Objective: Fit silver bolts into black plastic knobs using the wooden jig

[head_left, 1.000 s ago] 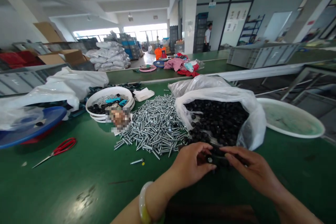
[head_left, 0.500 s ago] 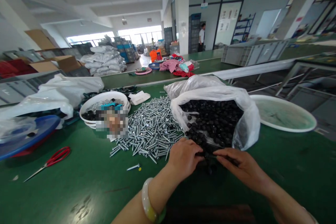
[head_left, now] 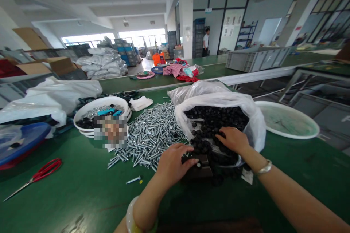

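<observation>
My left hand [head_left: 172, 162] is by a dark block [head_left: 202, 171] on the green table, its thumb and fingers apart at the block's left edge. A small pale round spot shows by the thumb tip; I cannot make out what it is. Over the mouth of a white plastic bag [head_left: 180, 116], my right hand [head_left: 235, 140] reaches in with fingers spread, touching small black pieces [head_left: 216, 114]. To the left of the bag lies a heap of silvery bolts [head_left: 153, 134]. One loose bolt [head_left: 133, 180] is nearer me, beside a small yellow disc [head_left: 140, 182].
Red-handled scissors [head_left: 46, 169] and a blue tray [head_left: 30, 142] lie at left. White bowls [head_left: 78, 116] holding metal and black parts stand beside a blurred patch. A white round tray [head_left: 314, 131] is at right. Beyond, a grey crate [head_left: 257, 60] stands on another bench.
My right hand has moved away from the left, up and into the bag of black pieces. My left hand has shifted slightly left and down, and its fingers have spread. The dark block now shows.
</observation>
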Action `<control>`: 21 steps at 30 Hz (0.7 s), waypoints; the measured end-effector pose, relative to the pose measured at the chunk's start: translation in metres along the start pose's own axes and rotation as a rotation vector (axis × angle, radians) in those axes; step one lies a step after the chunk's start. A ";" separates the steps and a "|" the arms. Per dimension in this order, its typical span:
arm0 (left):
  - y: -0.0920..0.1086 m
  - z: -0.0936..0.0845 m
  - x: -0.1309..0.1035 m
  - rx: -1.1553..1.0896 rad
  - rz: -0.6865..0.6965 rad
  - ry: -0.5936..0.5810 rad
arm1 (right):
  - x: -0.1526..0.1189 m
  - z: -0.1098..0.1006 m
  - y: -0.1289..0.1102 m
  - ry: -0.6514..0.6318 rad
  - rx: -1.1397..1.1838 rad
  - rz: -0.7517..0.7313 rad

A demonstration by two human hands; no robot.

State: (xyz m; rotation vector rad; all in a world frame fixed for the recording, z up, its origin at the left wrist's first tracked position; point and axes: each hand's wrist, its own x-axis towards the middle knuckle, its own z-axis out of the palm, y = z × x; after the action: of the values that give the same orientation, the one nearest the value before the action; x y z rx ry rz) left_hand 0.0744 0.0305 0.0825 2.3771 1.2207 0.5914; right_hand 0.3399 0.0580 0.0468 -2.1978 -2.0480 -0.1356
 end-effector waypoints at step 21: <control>-0.073 0.015 -0.008 -1.287 -0.283 0.068 | 0.014 -0.023 -0.137 0.022 0.635 -0.735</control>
State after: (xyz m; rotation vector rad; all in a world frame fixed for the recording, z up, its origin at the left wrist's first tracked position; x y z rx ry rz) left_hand 0.0302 0.0610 0.0304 1.0950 0.7562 0.9626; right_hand 0.2045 0.0770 0.0765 -1.0329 -2.3443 0.3669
